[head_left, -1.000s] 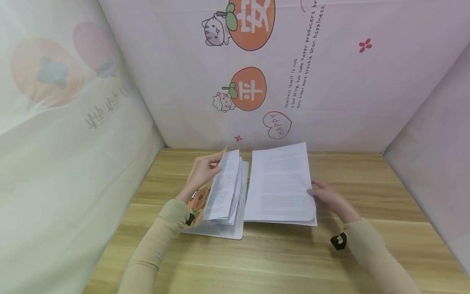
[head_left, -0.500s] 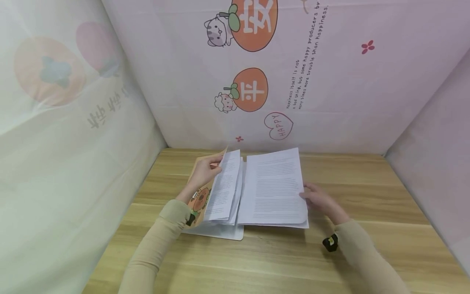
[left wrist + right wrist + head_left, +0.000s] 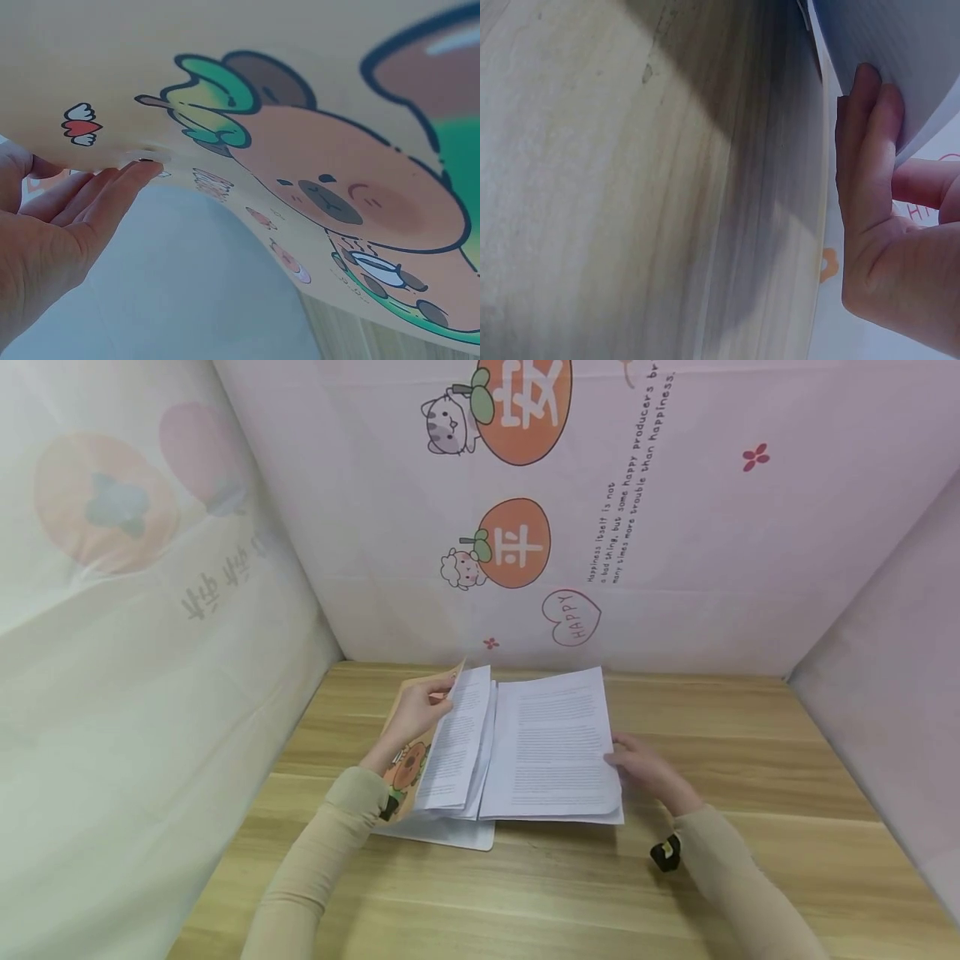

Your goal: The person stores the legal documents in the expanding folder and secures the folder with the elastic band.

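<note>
My left hand (image 3: pixel 417 710) pinches the upper edge of the orange cover of a folder (image 3: pixel 412 768), holding it tilted up. Its fingers lie against the cover's cartoon side in the left wrist view. Printed sheets (image 3: pixel 455 747) stand inside, leaning against the cover, above a pale back cover (image 3: pixel 468 835). From the right side, my right hand (image 3: pixel 648 768) grips a separate stack of printed sheets (image 3: pixel 555 743) by its right edge. The stack's left edge reaches the papers in the folder. In the right wrist view the fingers lie under the sheets (image 3: pixel 919 67), the thumb on the opposite face.
The wooden table (image 3: pixel 600 893) bears the folder. A patterned cloth wall (image 3: pixel 675 568) rises behind the table's back edge, with pale cloth on the left (image 3: pixel 187 693) and right (image 3: pixel 892 652).
The right hand has moved left with its stack of sheets, closing the gap to the folder, and the stack has dropped slightly at its far edge. The left hand keeps its hold on the cover.
</note>
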`<state>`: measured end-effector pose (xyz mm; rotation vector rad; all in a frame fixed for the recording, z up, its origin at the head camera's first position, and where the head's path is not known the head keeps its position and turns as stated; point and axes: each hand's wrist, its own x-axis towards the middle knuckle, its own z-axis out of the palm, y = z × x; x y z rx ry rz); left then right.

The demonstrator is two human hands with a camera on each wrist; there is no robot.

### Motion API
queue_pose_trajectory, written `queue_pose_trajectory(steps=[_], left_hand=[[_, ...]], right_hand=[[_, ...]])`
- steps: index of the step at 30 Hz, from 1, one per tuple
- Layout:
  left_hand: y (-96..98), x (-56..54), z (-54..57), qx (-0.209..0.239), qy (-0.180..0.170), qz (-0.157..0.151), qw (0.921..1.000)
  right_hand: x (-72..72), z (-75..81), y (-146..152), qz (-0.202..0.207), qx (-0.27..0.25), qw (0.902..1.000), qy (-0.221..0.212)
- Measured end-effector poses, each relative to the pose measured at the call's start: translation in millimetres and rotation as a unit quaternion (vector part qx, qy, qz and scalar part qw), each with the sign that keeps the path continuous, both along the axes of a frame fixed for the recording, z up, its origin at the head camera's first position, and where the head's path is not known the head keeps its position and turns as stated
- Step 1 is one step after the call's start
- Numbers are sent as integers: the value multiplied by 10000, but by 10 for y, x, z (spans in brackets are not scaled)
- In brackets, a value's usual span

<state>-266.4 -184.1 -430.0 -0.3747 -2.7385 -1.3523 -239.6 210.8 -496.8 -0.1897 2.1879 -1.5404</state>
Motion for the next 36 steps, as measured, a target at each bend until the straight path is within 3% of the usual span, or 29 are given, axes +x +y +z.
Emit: queue_pose_trajectory(steps=[10, 14, 21, 27, 36], left_hand=[[-18, -29, 7, 96, 181, -50, 9998], [-21, -26, 16, 142, 270, -82, 9995], [-21, -10, 20, 167, 286, -40, 9994], [-21, -1, 4, 100, 141, -32, 9998], [-9, -2, -1, 63, -1, -15, 10000]], right_hand=[[-25, -52, 3, 1, -91, 9997, -205], [-17, -74, 10, 25, -11, 10000, -89], [28, -85, 2, 186, -369, 9991, -105], [38, -69, -17, -15, -35, 10000, -38], [54, -78, -96, -83, -148, 9998, -111]])
